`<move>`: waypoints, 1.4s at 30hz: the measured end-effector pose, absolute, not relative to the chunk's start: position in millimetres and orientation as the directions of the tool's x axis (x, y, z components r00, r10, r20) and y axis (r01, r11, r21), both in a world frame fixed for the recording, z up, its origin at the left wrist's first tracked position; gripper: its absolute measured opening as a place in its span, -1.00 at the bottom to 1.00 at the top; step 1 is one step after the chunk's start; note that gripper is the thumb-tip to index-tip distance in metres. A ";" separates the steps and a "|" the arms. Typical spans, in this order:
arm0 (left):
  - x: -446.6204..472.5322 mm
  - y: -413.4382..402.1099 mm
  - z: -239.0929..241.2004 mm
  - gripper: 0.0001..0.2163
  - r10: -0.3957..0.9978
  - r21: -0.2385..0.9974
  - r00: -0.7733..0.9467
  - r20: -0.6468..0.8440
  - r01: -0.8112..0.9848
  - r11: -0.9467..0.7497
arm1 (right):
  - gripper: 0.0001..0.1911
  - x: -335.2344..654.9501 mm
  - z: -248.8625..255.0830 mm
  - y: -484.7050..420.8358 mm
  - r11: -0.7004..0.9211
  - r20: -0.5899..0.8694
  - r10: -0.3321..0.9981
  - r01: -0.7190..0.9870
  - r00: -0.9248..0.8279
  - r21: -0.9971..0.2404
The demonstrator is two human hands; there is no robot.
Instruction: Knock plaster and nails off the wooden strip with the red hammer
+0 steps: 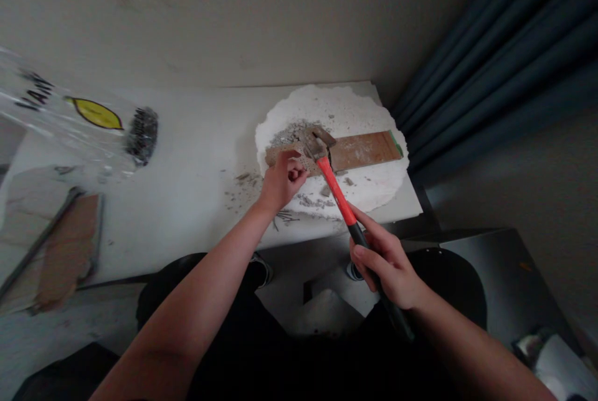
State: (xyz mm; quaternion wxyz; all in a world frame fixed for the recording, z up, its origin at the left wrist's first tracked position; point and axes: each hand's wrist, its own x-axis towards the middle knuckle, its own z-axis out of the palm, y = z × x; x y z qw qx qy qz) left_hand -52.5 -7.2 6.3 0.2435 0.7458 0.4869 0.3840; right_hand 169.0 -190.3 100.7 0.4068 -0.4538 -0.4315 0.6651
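My right hand (pixel 385 258) is wrapped round the black grip of a hammer (pixel 334 189) with a red and black handle. The hammer's head rests over, or just above, a brown board (pixel 364 149) that lies flat and has a green mark at its right end. My left hand (pixel 284 177) is closed, its thumb and fingertips pinched together over the board's left part, which is dotted with small holes. Whatever those fingers hold is too small to make out. A broken grey-brown chip (pixel 323 136) lies beside the hammer head.
Under the board is a white ragged-edged slab (pixel 374 111) strewn with grey crumbs. Several loose nails (pixel 286 218) lie near the white table's (pixel 200 202) front edge. Leftward are a clear bag (pixel 98 113) holding dark nail-like pieces, and a wooden board piece (pixel 70 245). Dark curtains (pixel 504 46) hang right.
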 end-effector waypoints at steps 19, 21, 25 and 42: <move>-50.8 -7.7 3.2 -0.79 0.915 0.737 0.226 0.334 0.543 -0.403 | -0.25 170.6 96.2 -192.1 -0.273 -0.196 0.944 -0.291 -0.267 -0.917; -51.9 -7.6 2.2 -0.80 0.916 0.745 0.215 0.339 0.533 -0.401 | -0.27 171.6 96.9 -190.8 -0.318 -0.248 0.929 -0.244 -0.276 -0.916; -55.5 -7.1 0.9 -0.84 0.899 0.709 0.225 0.375 0.554 -0.435 | -0.22 169.5 95.3 -189.0 -0.366 -0.326 0.922 -0.194 -0.210 -0.910; -55.7 -10.9 1.6 -0.85 0.896 0.658 0.238 0.376 0.612 -0.438 | -0.29 167.6 79.2 -210.8 -0.316 -0.297 0.943 -0.121 -0.153 -0.941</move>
